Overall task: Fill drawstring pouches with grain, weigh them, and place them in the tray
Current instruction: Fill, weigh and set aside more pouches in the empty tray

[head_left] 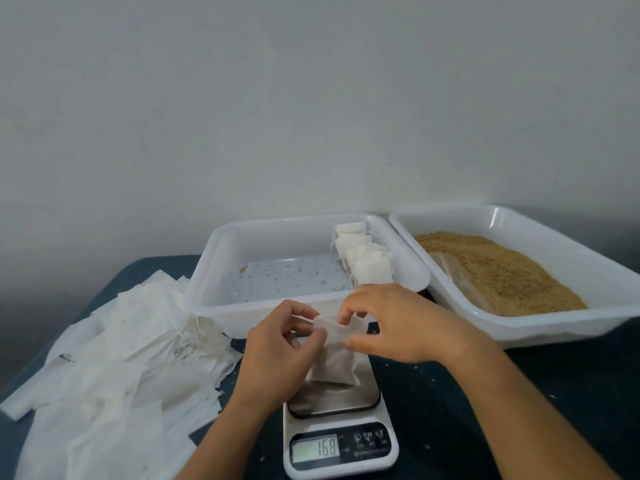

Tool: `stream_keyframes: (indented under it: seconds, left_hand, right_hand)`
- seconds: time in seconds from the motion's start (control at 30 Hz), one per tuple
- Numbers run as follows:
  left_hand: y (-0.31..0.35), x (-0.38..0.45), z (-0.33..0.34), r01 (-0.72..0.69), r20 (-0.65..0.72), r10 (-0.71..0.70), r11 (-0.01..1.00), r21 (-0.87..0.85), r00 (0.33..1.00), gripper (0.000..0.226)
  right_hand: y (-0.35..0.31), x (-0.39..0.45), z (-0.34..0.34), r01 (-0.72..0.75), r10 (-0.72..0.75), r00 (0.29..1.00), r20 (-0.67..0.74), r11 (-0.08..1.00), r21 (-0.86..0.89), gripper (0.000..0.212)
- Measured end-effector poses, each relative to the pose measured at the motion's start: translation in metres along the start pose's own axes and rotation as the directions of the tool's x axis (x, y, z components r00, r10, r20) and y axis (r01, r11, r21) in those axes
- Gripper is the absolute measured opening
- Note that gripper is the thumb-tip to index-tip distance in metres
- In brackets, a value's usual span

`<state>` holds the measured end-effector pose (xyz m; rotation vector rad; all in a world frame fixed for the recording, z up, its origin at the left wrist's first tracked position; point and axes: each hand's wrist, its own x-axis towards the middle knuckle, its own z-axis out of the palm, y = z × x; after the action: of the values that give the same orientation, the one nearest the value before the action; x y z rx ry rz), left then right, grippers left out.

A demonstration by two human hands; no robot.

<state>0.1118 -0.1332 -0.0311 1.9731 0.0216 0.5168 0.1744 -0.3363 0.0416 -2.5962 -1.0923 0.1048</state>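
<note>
On the left of the dark tabletop (485, 393) we see a heap of flat, empty pouches (114, 358) waiting their turn, so we judge most of the work lies ahead. Next comes the left hand (277, 351), its fingers pinching the upper left edge of a filled pouch (334, 358) that sits on the scale (339, 441), whose display shows 168. The right hand (398, 323) pinches the pouch's top right edge, close to the left hand. Behind them the tray (214, 271) holds a short row of finished pouches (363, 259) along its right side. Farthest right, the tub of grain (498, 271) is well stocked.
</note>
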Motion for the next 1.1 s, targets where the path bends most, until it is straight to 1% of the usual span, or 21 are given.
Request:
stream_keyframes:
  seconds: [0.1,0.13,0.2,0.23,0.27,0.3,0.37,0.4,0.47,0.53,0.63,0.67,0.73,0.77,0.8,0.87,0.9,1.0,1.1]
  left_hand:
    - [0.000,0.000,0.001,-0.003,0.003,0.003,1.000,0.005,1.000,0.022]
    - [-0.001,0.000,0.002,-0.005,0.002,0.005,1.000,0.006,1.000,0.021]
    - [-0.001,0.000,0.003,-0.016,0.003,0.016,1.000,-0.021,1.000,0.017]
    - [0.000,0.000,0.003,-0.016,0.018,0.018,0.998,-0.069,1.000,0.015]
    - [0.001,0.000,0.003,-0.003,0.054,0.011,0.989,-0.149,0.998,0.017]
    - [0.002,0.000,0.003,0.024,0.112,0.004,0.968,-0.250,0.994,0.026]
    - [0.005,0.001,0.008,0.130,0.226,-0.034,0.898,-0.421,0.974,0.047]
    - [0.007,0.001,0.013,0.198,0.277,-0.063,0.847,-0.493,0.959,0.052]
    - [0.014,0.005,0.027,0.323,0.359,-0.106,0.711,-0.624,0.927,0.057]
    - [0.025,0.011,0.041,0.378,0.389,-0.127,0.624,-0.684,0.913,0.056]
    - [0.043,0.028,0.056,0.398,0.392,-0.138,0.561,-0.726,0.909,0.042]
    - [0.049,0.036,0.059,0.395,0.393,-0.131,0.563,-0.726,0.910,0.034]
    - [0.063,0.054,0.066,0.385,0.404,-0.117,0.618,-0.686,0.907,0.024]
    - [0.069,0.063,0.070,0.373,0.408,-0.113,0.668,-0.644,0.906,0.023]
    - [0.075,0.072,0.074,0.355,0.410,-0.110,0.726,-0.589,0.906,0.022]
    - [0.086,0.088,0.084,0.311,0.415,-0.103,0.826,-0.471,0.904,0.022]
    - [0.090,0.095,0.088,0.292,0.411,-0.105,0.858,-0.423,0.905,0.022]
    - [0.100,0.113,0.099,0.270,0.403,-0.127,0.907,-0.322,0.906,0.021]
    - [0.103,0.124,0.108,0.256,0.431,-0.133,0.937,-0.240,0.893,0.022]
  right_hand:
    - [-0.003,0.008,0.001,0.009,-0.009,1.000,0.017,1.000,-0.020,0.015]
    - [-0.004,0.011,0.001,0.011,-0.010,0.999,0.033,1.000,-0.010,0.013]
    - [-0.007,0.015,-0.004,0.010,-0.012,0.999,0.053,0.999,0.044,0.015]
    - [-0.007,0.016,-0.009,0.010,-0.014,0.999,0.044,0.996,0.089,0.016]
    - [-0.006,0.017,-0.015,0.014,-0.017,1.000,0.023,0.990,0.138,0.015]
    - [-0.004,0.016,-0.022,0.019,-0.017,1.000,-0.008,0.984,0.179,0.013]
    - [0.001,0.014,-0.035,0.031,-0.011,0.996,-0.092,0.976,0.217,0.011]
    - [0.004,0.013,-0.041,0.038,-0.005,0.990,-0.138,0.971,0.237,0.012]
    - [0.013,0.014,-0.050,0.064,0.009,0.974,-0.226,0.948,0.313,0.013]
    - [0.022,0.014,-0.054,0.082,0.032,0.958,-0.285,0.921,0.380,0.011]
    - [0.041,0.011,-0.058,0.090,0.092,0.926,-0.366,0.889,0.450,0.011]
    - [0.049,0.008,-0.061,0.098,0.111,0.913,-0.392,0.874,0.476,0.012]
    - [0.068,0.001,-0.066,0.115,0.144,0.898,-0.416,0.835,0.538,0.012]
    - [0.077,-0.002,-0.068,0.118,0.154,0.899,-0.409,0.816,0.565,0.012]
    - [0.084,-0.005,-0.070,0.117,0.158,0.905,-0.395,0.800,0.589,0.018]
    - [0.094,-0.010,-0.072,0.107,0.182,0.911,-0.370,0.763,0.638,0.035]
    - [0.098,-0.011,-0.072,0.099,0.195,0.911,-0.363,0.752,0.652,0.035]
    - [0.109,-0.011,-0.068,0.044,0.255,0.903,-0.347,0.747,0.663,0.023]
    - [0.122,-0.008,-0.060,-0.019,0.339,0.869,-0.361,0.752,0.659,0.024]
